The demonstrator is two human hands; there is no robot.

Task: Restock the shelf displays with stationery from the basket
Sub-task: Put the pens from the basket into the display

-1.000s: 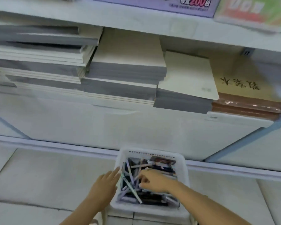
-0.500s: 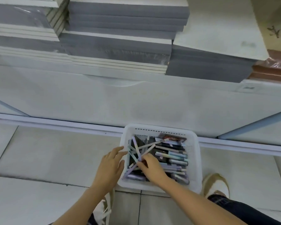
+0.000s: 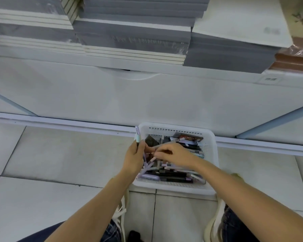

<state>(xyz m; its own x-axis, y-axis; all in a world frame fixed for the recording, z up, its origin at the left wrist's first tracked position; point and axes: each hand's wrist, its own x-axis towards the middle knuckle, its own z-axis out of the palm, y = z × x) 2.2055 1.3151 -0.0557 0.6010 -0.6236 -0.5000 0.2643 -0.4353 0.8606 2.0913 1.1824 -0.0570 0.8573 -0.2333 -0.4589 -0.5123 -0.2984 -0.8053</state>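
while white slotted basket (image 3: 210,187) sits lower center full of lilac and black pens (image 3: 171,175), left grip (image 3: 134,157) curls round upright lilac-teal pen (image 3: 137,133), right grip (image 3: 174,154) pinches grey pen (image 3: 168,143).

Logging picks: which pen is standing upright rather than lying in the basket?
The lilac-and-teal pen, gripped by the left hand at the basket's left rim; the rest lie flat or slanted.

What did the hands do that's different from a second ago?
The left hand, open at the rim before, now grips a purple pen pointing up. The right hand, digging before, now pinches a second pen above the pile. The basket stays on the floor.
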